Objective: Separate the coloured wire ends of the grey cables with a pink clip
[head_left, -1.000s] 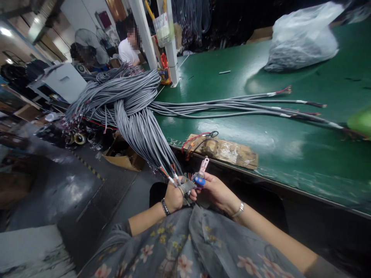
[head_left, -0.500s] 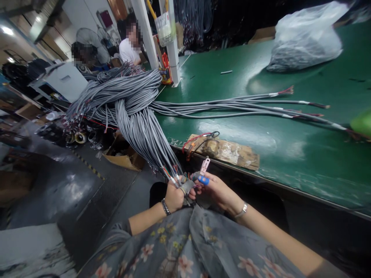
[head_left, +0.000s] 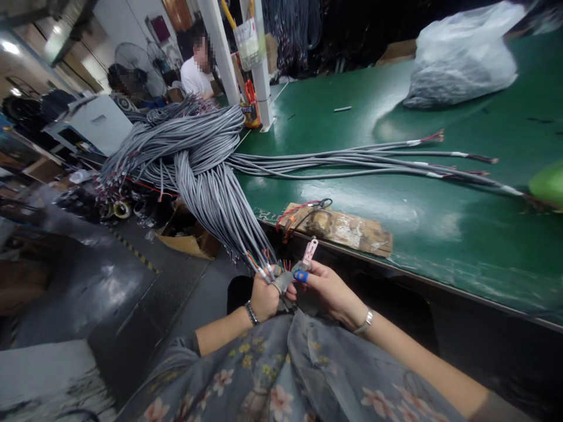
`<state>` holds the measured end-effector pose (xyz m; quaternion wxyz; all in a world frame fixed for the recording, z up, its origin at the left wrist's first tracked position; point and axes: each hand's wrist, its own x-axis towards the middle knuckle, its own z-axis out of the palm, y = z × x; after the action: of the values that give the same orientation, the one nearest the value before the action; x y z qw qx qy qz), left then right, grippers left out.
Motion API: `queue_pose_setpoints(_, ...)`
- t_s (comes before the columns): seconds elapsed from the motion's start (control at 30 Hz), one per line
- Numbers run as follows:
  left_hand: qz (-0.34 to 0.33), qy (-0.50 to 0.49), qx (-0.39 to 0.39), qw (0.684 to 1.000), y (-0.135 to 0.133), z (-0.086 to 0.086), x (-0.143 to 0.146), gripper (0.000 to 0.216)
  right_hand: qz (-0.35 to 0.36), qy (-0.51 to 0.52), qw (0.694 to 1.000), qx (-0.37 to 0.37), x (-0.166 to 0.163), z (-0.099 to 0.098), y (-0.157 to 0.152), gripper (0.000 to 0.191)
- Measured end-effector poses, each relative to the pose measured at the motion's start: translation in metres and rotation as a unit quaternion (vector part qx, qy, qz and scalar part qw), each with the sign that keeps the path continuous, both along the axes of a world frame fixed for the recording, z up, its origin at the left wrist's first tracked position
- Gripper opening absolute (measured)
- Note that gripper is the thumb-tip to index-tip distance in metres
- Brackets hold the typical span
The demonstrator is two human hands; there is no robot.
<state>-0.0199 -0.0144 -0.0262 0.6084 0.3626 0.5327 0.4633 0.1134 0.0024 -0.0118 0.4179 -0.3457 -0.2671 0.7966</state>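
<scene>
My left hand (head_left: 265, 300) is closed around the ends of grey cables (head_left: 263, 273), whose thin coloured wires fan out above the fingers. Grey wrapping covers its thumb. Close beside it, my right hand (head_left: 333, 294) is closed on a small flat pink tool (head_left: 310, 251) with a hole in its upper end; the tool's lower part is hidden by the fingers. Blue tape (head_left: 301, 276) is wound round a digit of that hand. Both sets of fingertips nearly meet. From the left hand a thick bundle of grey cables (head_left: 220, 199) runs up to the table.
A worn wooden block (head_left: 352, 231) with red and black leads lies at the green table's (head_left: 440, 264) edge. Farther back are several loose cables (head_left: 334, 158), a plastic bag (head_left: 461, 58) and a white post (head_left: 263, 76). A person (head_left: 196, 73) sits beyond. A cardboard box (head_left: 189, 234) stands below.
My right hand has shifted slightly left with the pink tool, and its blue-taped digit has turned closer to the left hand. The left hand keeps its hold on the cables.
</scene>
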Motion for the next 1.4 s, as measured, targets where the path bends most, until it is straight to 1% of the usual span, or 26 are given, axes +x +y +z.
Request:
queue_pose_setpoints(0.13, 0.012, 0.001, 0.001, 1.000, 0.001, 0.001, 0.002, 0.045, -0.017, 0.031, 0.999, 0.001, -0.005, 0.002, -0.004, 0.025)
queue_pose_setpoints(0.2, 0.006, -0.002, 0.000, 1.000, 0.002, 0.003, 0.002, 0.046, -0.033, 0.045, 0.998, -0.009, -0.007, 0.001, -0.006, 0.023)
queue_pose_setpoints(0.33, -0.053, -0.002, -0.010, 0.999, 0.001, 0.006, -0.001, 0.046, -0.042, 0.079, 0.995, -0.036, -0.011, -0.003, -0.005, 0.022)
queue_pose_setpoints(0.4, -0.086, 0.006, -0.016, 0.996, 0.001, 0.007, -0.003, 0.044, -0.024, 0.101, 0.994, -0.045, -0.010, -0.006, -0.003, 0.023)
queue_pose_setpoints(0.47, -0.097, 0.006, -0.017, 0.995, 0.000, 0.007, -0.005, 0.044, -0.010, 0.107, 0.993, -0.050, -0.009, -0.009, -0.001, 0.026)
queue_pose_setpoints(0.53, -0.082, -0.003, -0.018, 0.996, 0.000, 0.006, -0.005, 0.045, -0.017, 0.089, 0.994, -0.056, -0.006, -0.011, 0.001, 0.029)
queue_pose_setpoints(0.63, -0.057, -0.020, -0.017, 0.998, 0.000, 0.003, -0.005, 0.046, -0.059, 0.058, 0.994, -0.069, -0.002, -0.013, 0.003, 0.029)
queue_pose_setpoints(0.73, -0.039, -0.035, -0.013, 0.999, 0.001, 0.002, -0.004, 0.045, -0.076, 0.056, 0.992, -0.082, 0.002, -0.015, 0.005, 0.027)
queue_pose_setpoints(0.83, -0.033, -0.039, -0.018, 0.999, 0.002, 0.002, -0.004, 0.046, -0.066, 0.066, 0.992, -0.080, 0.006, -0.015, 0.004, 0.022)
queue_pose_setpoints(1.03, -0.042, -0.029, -0.025, 0.998, 0.001, 0.000, -0.004, 0.047, -0.025, 0.064, 0.996, -0.048, 0.007, -0.012, 0.003, 0.029)
queue_pose_setpoints(1.1, -0.042, -0.021, -0.023, 0.999, 0.001, -0.001, -0.004, 0.046, -0.031, 0.053, 0.997, -0.040, 0.005, -0.012, 0.004, 0.030)
queue_pose_setpoints(1.27, -0.044, -0.005, -0.017, 0.999, 0.000, -0.001, -0.004, 0.045, -0.078, 0.033, 0.996, -0.042, 0.003, -0.012, 0.005, 0.033)
queue_pose_setpoints(1.33, -0.044, -0.008, -0.014, 0.999, 0.000, -0.001, -0.004, 0.043, -0.074, 0.032, 0.996, -0.041, 0.004, -0.009, 0.004, 0.034)
queue_pose_setpoints(1.4, -0.045, -0.012, -0.010, 0.999, 0.000, -0.002, -0.004, 0.042, -0.056, 0.043, 0.997, -0.038, 0.004, -0.005, 0.004, 0.037)
